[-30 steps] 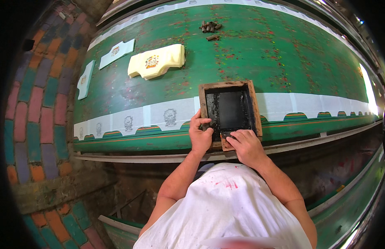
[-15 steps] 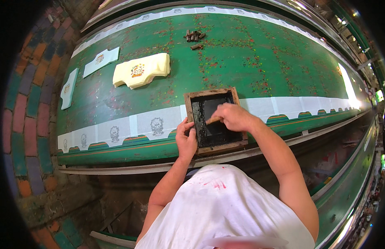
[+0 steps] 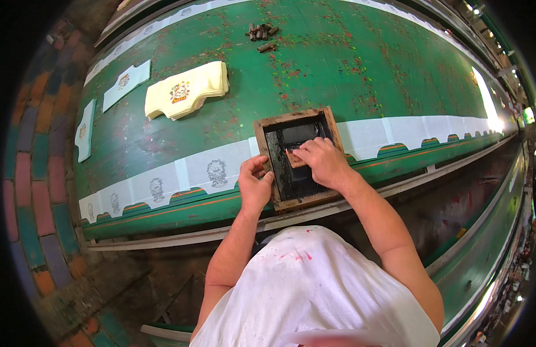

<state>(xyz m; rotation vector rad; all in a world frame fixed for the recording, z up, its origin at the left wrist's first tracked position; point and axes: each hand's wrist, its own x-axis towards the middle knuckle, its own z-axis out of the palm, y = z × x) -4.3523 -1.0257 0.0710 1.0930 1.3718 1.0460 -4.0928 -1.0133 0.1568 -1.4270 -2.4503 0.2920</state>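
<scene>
A wooden-framed printing screen (image 3: 291, 117) lies over a row of white cloth pieces along the near edge of the green table. Black ink coats its inside. My left hand (image 3: 255, 184) grips the left side of the frame between curled fingers and thumb. Inside the frame, my right hand (image 3: 324, 163) is closed round a small squeegee (image 3: 295, 159) with a wooden-coloured grip, tilted over the mesh. The squeegee's lower edge is hard to see against the ink. Left of the screen, the cloth pieces (image 3: 216, 173) carry dark printed figures; those on its right (image 3: 369, 136) look plain.
A stack of pale yellow cut pieces (image 3: 205, 81) with a coloured print sits farther back. Two light blue pieces (image 3: 127, 85) (image 3: 85, 132) lie left of it. Several dark tubes (image 3: 262, 33) are heaped at the back. A rail (image 3: 222, 239) runs along the table's near edge.
My right hand has shifted slightly toward me and right with the squeegee, whose tilt has changed. My left hand stays at the frame's left side. The whole view has shifted a little.
</scene>
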